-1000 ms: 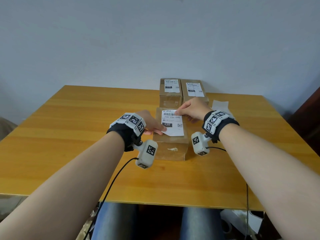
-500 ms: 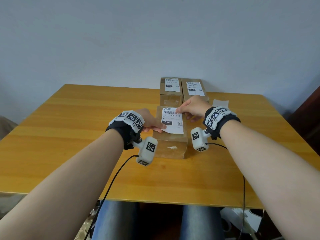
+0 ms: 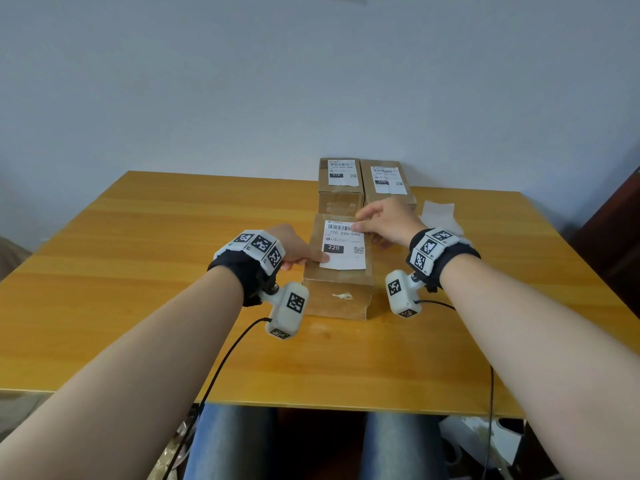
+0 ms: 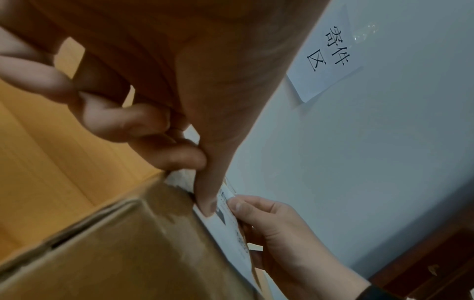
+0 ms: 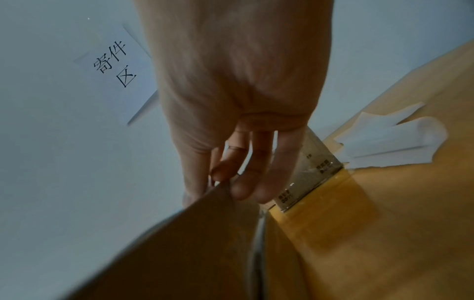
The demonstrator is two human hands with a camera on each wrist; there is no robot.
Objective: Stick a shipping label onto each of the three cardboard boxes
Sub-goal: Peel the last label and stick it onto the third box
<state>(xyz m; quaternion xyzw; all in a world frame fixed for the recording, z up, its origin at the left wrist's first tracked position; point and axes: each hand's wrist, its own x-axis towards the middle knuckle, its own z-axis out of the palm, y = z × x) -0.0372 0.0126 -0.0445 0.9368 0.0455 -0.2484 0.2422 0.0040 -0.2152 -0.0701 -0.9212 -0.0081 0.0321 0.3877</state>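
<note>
Right now my left hand (image 3: 294,249) is pressing its straight thumb on the near left edge of the shipping label (image 3: 344,244), other fingers curled loosely, while my right hand (image 3: 388,220) is pinching the label's far right corner. That label is lying on the nearest cardboard box (image 3: 341,285), its long axis running away from me like the box's. Two labelled boxes (image 3: 363,183) are standing behind it on the wooden table (image 3: 138,271), against a pale wall. Only the wrist views are showing a wall sign (image 4: 330,54); backing paper (image 5: 389,138) is lying beside the boxes.
</note>
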